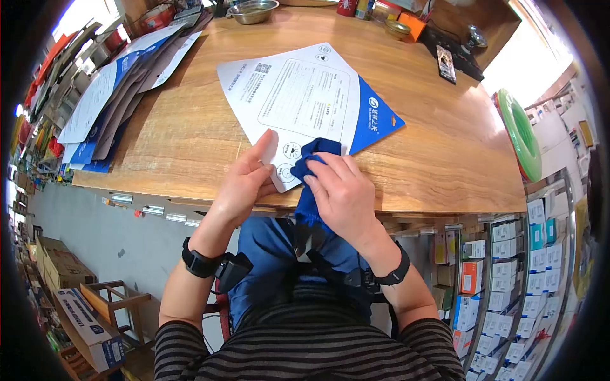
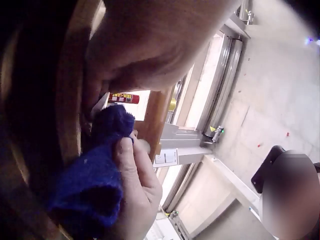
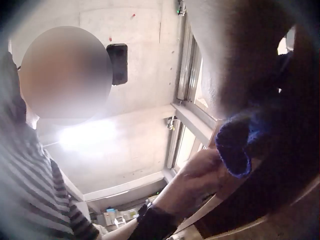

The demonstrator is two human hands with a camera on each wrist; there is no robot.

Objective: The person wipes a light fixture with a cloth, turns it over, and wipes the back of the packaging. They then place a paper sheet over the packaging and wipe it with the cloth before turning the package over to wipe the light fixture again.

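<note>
Far left of the counter (image 1: pixel 432 152) there's a fanned stack of printed cards (image 1: pixel 108 101), too overlapped to count. Then the left hand (image 1: pixel 244 184): released, fingers straight and flat, pinning the near corner of the single white-and-blue printed card (image 1: pixel 298 95). Just beside it is the blue knitted piece (image 1: pixel 311 159), a glove or a sock, I can't tell which. Its top lies on the card's near edge and the rest hangs over the counter's lip towards the lap. The right hand (image 1: pixel 343 193) has its grip around it, fingers curled over the bunched top; the left wrist view shows that pinch close up (image 2: pixel 107 125).

To do this well, I'd say press the card down firmly with the flat hand so it can't skate. Work the knit with fingertips rather than a fist, and watch that the hanging end doesn't drag it off.

The count: two hands, one card in play, one knitted piece. Further back there's one steel bowl (image 1: pixel 253 11) and one phone (image 1: pixel 447 63), with one green coil (image 1: pixel 522 133) on the right.
</note>
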